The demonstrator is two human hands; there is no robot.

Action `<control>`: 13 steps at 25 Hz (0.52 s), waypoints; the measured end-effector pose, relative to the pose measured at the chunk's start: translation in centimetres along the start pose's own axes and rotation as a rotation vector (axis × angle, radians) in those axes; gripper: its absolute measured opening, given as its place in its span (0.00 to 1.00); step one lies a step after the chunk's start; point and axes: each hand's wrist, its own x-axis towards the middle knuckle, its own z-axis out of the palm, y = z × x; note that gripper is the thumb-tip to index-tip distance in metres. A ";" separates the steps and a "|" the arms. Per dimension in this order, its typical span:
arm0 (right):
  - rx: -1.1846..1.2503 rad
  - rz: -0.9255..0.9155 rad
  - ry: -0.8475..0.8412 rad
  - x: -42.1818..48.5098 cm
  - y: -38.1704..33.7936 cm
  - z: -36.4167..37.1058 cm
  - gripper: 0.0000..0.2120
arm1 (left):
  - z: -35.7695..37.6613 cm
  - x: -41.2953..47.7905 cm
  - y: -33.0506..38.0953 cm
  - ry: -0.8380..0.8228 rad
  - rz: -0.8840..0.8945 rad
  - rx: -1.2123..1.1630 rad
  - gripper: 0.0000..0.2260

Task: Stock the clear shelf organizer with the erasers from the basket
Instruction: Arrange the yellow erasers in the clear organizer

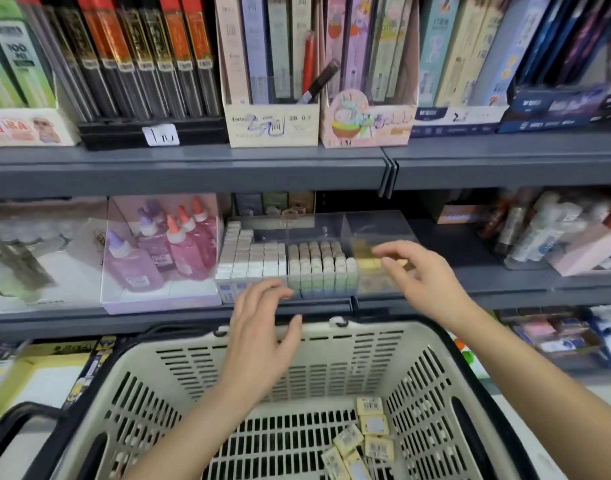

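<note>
Bright, even light; motion blur smears the frame edges, wide-angle bending the shelves (193,168).

top shelf (193,168): grey metal, display boxes in a row
black tray (151,131): slim red-and-black packs, white price tag (160,135)
cream box (271,124): handwritten front, dark marker (319,81) leaning inside
pink box (364,123): cartoon print
glue bottles (165,251): pink and purple, in a clear case (middle shelf, left)
white bottles (546,230): right, blurred
</note>
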 end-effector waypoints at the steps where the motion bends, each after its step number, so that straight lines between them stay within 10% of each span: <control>1: 0.030 -0.002 -0.044 -2.3 -0.7 0.1 0.08 | 0.2 -1.1 0.4 -0.015 0.009 -0.042 0.12; 8: -0.405 0.337 -0.904 -12.5 -0.4 3.5 0.14 | 8.1 -10.3 0.0 -0.839 0.091 0.113 0.28; 13: -0.474 0.349 -0.941 -13.0 0.8 4.2 0.12 | 15.5 -14.0 0.8 -1.144 0.180 0.339 0.48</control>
